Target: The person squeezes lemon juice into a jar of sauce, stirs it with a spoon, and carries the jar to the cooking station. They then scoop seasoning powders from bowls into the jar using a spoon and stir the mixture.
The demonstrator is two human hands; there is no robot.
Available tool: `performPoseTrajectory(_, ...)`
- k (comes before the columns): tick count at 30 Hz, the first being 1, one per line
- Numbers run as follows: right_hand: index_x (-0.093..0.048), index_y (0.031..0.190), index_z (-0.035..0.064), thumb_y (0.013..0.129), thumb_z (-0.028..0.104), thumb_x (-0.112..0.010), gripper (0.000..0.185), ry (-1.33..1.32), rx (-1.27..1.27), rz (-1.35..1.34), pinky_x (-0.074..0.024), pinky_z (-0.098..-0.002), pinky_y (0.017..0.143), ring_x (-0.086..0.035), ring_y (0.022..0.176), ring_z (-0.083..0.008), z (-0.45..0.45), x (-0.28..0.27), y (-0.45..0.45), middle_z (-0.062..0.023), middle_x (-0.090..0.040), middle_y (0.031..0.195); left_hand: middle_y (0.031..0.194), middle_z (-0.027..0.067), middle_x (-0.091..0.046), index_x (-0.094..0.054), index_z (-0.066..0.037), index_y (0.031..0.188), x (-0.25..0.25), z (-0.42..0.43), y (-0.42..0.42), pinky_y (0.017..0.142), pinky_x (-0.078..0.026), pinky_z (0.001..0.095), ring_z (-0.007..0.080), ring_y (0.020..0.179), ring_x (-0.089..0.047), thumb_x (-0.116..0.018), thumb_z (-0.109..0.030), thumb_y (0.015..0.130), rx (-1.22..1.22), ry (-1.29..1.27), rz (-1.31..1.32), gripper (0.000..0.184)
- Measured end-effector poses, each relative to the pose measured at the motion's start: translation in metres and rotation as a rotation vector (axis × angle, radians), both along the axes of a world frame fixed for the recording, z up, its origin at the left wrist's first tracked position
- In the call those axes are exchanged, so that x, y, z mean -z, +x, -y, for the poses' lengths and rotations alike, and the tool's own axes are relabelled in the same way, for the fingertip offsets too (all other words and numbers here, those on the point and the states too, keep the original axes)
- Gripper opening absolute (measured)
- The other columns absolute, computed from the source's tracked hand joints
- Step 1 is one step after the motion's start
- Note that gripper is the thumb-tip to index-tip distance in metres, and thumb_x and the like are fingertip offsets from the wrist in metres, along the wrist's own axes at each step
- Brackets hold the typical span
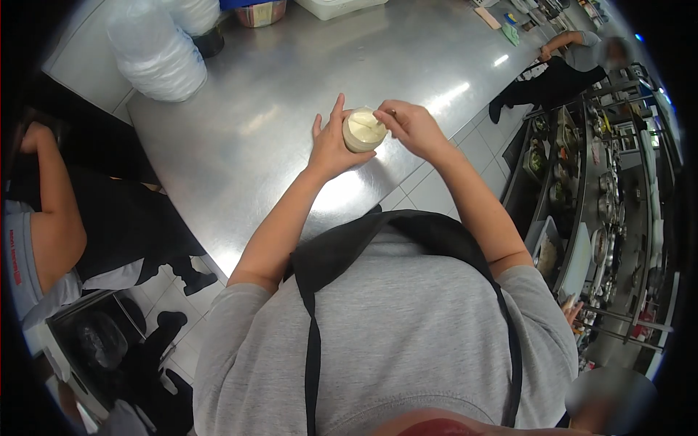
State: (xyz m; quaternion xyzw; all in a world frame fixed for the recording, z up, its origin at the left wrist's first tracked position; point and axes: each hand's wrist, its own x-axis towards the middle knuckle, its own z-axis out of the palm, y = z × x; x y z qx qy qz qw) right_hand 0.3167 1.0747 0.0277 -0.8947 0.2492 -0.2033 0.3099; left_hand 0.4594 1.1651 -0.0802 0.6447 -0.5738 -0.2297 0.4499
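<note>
My left hand is wrapped round a small clear tub and holds it upright at the steel table. Pale, thick cream fills the tub nearly to its rim. At the tub's right side, my right hand is closed in a pinch on a thin utensil, whose tip end reaches into the cream. Most of this utensil is hidden by the fingers, so its exact kind does not show.
Stacked clear plastic containers stand at the table's far left, near a white tray. A co-worker's arm is at left; another person stands far right. Shelving with food pans runs along the right.
</note>
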Motion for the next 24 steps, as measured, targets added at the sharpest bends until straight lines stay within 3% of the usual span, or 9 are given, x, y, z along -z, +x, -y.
performPoseTrajectory(2,-0.059,0.083,0.0004,0.096,0.026,-0.048,0.031,-0.142,-0.041,-0.104,-0.0432,-0.0201,0.05,-0.054,0.056,-0.007,0.001,-0.001,0.001,-0.003,-0.057,0.067,0.122,0.0071,-0.054,-0.004,-0.004,0.144,0.001,0.0,0.0,0.109,-0.005,0.0543,0.0262,0.119,-0.048,-0.08,-0.036,0.057,-0.012,-0.018,0.02,0.119)
performPoseTrajectory(4,-0.059,0.083,-0.0005,0.096,0.025,-0.048,0.031,0.435,0.121,-0.059,-0.0433,-0.0202,0.051,-0.054,0.056,-0.0068,-0.005,-0.008,0.001,-0.0026,-0.057,0.066,0.122,0.007,-0.054,-0.004,-0.004,0.144,-0.001,-0.003,0.0,0.109,-0.005,0.0542,0.026,0.119,-0.048,-0.08,-0.036,0.057,-0.008,-0.019,0.02,0.119)
performPoseTrajectory(5,-0.059,0.083,-0.0005,0.096,0.025,-0.048,0.031,0.431,0.12,-0.057,-0.0433,-0.0202,0.051,-0.054,0.056,-0.0068,-0.003,-0.005,0.001,-0.0026,-0.057,0.066,0.122,0.0068,-0.054,-0.004,-0.004,0.144,-0.002,-0.002,0.0,0.109,-0.004,0.0541,0.0259,0.119,-0.048,-0.08,-0.036,0.057,0.002,-0.02,0.023,0.12)
performPoseTrajectory(7,-0.059,0.082,-0.0004,0.094,0.025,-0.051,0.03,0.49,0.097,0.209,-0.0434,-0.0232,0.049,-0.053,0.052,-0.0081,-0.001,0.002,0.0,-0.0027,-0.055,0.061,0.123,0.0069,-0.054,-0.004,-0.004,0.144,-0.001,-0.002,0.0,0.109,-0.004,0.0541,0.0257,0.119,-0.048,-0.08,-0.036,0.057,-0.002,-0.028,0.03,0.12)
performPoseTrajectory(13,-0.06,0.084,0.0007,0.093,0.022,-0.053,0.024,0.076,0.207,0.179,-0.0442,-0.0241,0.049,-0.055,0.051,-0.0111,-0.024,-0.032,-0.011,-0.0065,-0.057,0.064,0.123,0.0071,-0.053,-0.004,-0.005,0.144,0.001,-0.001,-0.002,0.11,-0.004,0.0537,0.0254,0.12,-0.048,-0.081,-0.036,0.057,-0.019,-0.025,0.044,0.12)
performPoseTrajectory(16,-0.06,0.085,0.0015,0.092,0.021,-0.054,0.022,-0.016,0.179,0.185,-0.0442,-0.0247,0.049,-0.057,0.053,-0.0133,-0.021,-0.02,-0.007,-0.008,-0.058,0.067,0.123,0.0075,-0.053,-0.004,-0.006,0.144,0.002,-0.001,-0.002,0.11,-0.004,0.0533,0.0257,0.119,-0.048,-0.081,-0.037,0.057,-0.02,-0.036,0.04,0.12)
performPoseTrajectory(18,-0.06,0.085,0.0021,0.092,0.021,-0.054,0.021,0.044,0.159,0.17,-0.044,-0.0252,0.05,-0.058,0.054,-0.0138,-0.019,-0.014,-0.006,-0.007,-0.058,0.069,0.123,0.0078,-0.053,-0.004,-0.006,0.144,0.002,-0.001,-0.002,0.11,-0.004,0.0531,0.0259,0.119,-0.048,-0.081,-0.037,0.058,-0.024,-0.038,0.043,0.119)
performPoseTrajectory(20,-0.061,0.087,-0.0009,0.093,0.019,-0.054,0.021,0.128,-0.029,0.065,-0.0461,-0.0223,0.053,-0.058,0.057,-0.0094,-0.012,-0.012,-0.008,-0.0049,-0.058,0.069,0.123,0.0083,-0.053,-0.004,-0.007,0.144,0.001,-0.002,-0.001,0.11,-0.005,0.0532,0.0265,0.119,-0.049,-0.081,-0.037,0.057,-0.009,-0.015,0.027,0.12)
performPoseTrajectory(24,-0.061,0.086,0.0002,0.093,0.02,-0.054,0.022,0.194,-0.056,-0.073,-0.0464,-0.0224,0.054,-0.057,0.057,-0.0088,0.002,-0.024,-0.011,-0.0033,-0.057,0.066,0.123,0.0085,-0.053,-0.004,-0.007,0.144,0.002,0.0,0.0,0.11,-0.005,0.0534,0.0266,0.119,-0.048,-0.081,-0.038,0.058,-0.014,-0.021,0.055,0.12)
